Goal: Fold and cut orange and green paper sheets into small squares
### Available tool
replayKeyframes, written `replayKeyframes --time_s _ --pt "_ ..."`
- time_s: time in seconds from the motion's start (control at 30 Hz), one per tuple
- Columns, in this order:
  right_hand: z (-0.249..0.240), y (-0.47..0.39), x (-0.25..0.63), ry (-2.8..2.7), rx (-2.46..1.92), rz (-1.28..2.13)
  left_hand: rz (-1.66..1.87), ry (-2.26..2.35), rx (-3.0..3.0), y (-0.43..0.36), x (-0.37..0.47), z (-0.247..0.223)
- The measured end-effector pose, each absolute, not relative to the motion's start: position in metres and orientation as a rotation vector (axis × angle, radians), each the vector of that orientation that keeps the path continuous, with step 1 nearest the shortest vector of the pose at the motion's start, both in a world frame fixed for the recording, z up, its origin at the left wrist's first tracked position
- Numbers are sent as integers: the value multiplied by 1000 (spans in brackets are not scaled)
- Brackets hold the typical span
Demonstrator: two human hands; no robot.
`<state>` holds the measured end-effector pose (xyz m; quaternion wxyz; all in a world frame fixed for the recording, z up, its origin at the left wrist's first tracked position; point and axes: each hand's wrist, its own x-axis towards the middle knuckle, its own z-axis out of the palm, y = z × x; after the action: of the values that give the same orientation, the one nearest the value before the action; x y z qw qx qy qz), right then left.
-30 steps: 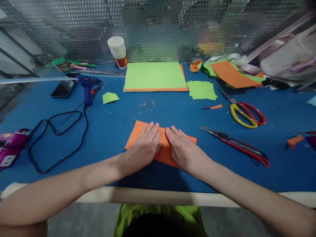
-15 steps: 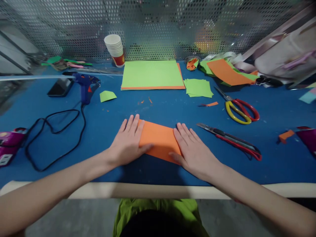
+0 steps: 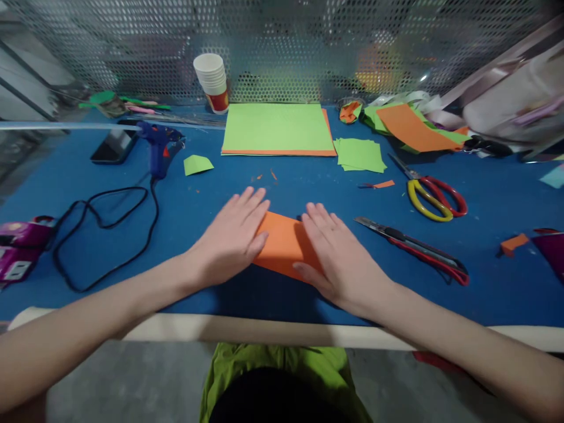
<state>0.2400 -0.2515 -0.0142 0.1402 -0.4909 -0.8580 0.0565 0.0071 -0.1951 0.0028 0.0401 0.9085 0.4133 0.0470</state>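
Note:
An orange sheet of paper (image 3: 284, 247) lies slightly tilted on the blue table mat near the front edge. My left hand (image 3: 231, 238) rests over its left end, fingers stretched forward and thumb on the paper. Over the right end lies my right hand (image 3: 337, 255), flat, its fingers extended and its thumb on the sheet. Both hands hide the sheet's ends. Right of my right hand is a red-handled cutter knife (image 3: 414, 249), with scissors (image 3: 434, 194) with red and yellow handles beyond it.
Green sheets (image 3: 279, 129) lie at the back beside stacked paper cups (image 3: 212, 82). Small green squares (image 3: 361, 154) are to their right, near an orange strip (image 3: 416, 128). On the left are a blue glue gun (image 3: 157, 147), its looped cord and a dark phone (image 3: 115, 144).
My left hand has slid forward and inward over the orange paper, covering more of its left end. My right hand has shifted slightly left and forward over the sheet. The view has moved slightly.

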Motion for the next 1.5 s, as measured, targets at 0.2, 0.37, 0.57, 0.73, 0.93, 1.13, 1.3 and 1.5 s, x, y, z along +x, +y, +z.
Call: replayKeyframes --time_s 0.2,0.37,0.57,0.73,0.93,1.13,1.3,1.5 --pt "-31 -236 209 -2615 -1393 263 -105 1144 2735 -185 40 -23" --pt "-32 -241 221 -2629 -1455 268 -153 1327 2666 -184 23 -20" --pt "-32 -262 252 -2599 -1587 266 -202 1487 2650 -185 -4 -17" --pt "-27 -273 277 -2503 -1673 322 -116 1561 2628 -178 -33 -18" --pt "-4 -234 274 -2470 -1592 242 187 1597 2428 -169 -33 12" --pt "11 -209 258 -2485 -1733 611 418 1473 2355 -159 -12 36" --pt "10 -208 264 -1799 -1629 1337 728 1440 1908 -144 -7 26" --pt "13 -210 259 -1114 -1323 1631 1036 1250 1170 -146 11 17"
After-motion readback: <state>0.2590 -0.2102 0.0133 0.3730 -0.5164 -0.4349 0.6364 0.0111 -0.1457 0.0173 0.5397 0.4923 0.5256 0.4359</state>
